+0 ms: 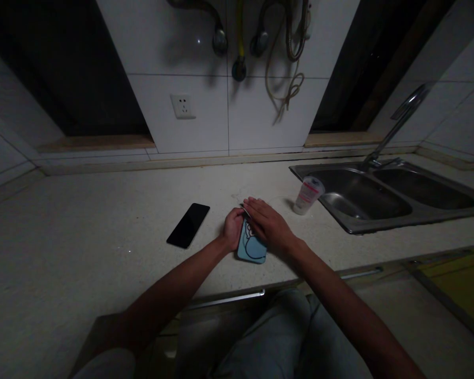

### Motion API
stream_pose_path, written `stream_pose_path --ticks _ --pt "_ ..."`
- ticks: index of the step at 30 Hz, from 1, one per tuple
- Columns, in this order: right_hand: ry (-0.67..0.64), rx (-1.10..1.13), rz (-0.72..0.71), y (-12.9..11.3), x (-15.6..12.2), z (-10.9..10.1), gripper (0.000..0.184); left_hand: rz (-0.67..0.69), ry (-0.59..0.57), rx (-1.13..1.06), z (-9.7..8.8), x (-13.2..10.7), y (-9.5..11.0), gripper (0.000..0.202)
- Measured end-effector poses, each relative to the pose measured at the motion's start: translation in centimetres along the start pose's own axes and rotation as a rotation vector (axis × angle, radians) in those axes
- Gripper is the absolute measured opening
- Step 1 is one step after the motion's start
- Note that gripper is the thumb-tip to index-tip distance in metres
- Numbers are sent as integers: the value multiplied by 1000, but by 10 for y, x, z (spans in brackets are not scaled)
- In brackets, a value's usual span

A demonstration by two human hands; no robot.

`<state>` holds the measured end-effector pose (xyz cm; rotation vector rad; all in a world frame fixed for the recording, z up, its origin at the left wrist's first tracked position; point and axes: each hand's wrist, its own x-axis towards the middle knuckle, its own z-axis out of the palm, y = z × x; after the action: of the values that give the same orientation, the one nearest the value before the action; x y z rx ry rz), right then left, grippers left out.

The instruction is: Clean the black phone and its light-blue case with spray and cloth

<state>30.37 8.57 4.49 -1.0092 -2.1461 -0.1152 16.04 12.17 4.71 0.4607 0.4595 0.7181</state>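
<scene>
Both my hands are on a light blue phone case point(254, 250) with a cartoon figure drawn on it, close above the counter. My left hand point(233, 229) grips its left edge near the top, the thumb pointing upward. Across the upper right of the case lies my right hand point(270, 225), its fingers together and covering that part. A thin pale edge shows between the hands at the top; what it belongs to is unclear. To the left, a black smartphone point(188, 226) rests flat, its dark screen facing up.
A clear plastic cup point(308, 195) with red print stands right of my hands, beside the double sink point(363, 197) and its tall faucet point(398, 123). Pipes and a wall socket point(183, 106) are on the tiled wall behind the pale counter point(82, 226).
</scene>
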Motion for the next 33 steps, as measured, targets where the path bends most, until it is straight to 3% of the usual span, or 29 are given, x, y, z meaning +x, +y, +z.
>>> stream_pose_path --ticks 5,10,13,17,23,28,33 --pt "-66 103 -153 -4 -3 -1 45 109 3 -6 1 -2 10 62" --pt "-145 223 -372 -19 -5 0 43 154 36 21 -4 4 23 63" --pt "-161 216 -404 -23 -5 1 38 133 53 0 -5 6 28 62" --pt "-82 130 -283 -13 -6 1 31 89 28 -9 -3 7 22 60" --pt "195 -97 64 7 -9 -3 20 68 -52 -52 7 4 5 37" --pt "202 -169 134 7 -7 -1 20 89 -21 -104 12 4 6 30" --pt "269 -179 225 8 -6 0 21 33 -56 -140 6 7 6 34"
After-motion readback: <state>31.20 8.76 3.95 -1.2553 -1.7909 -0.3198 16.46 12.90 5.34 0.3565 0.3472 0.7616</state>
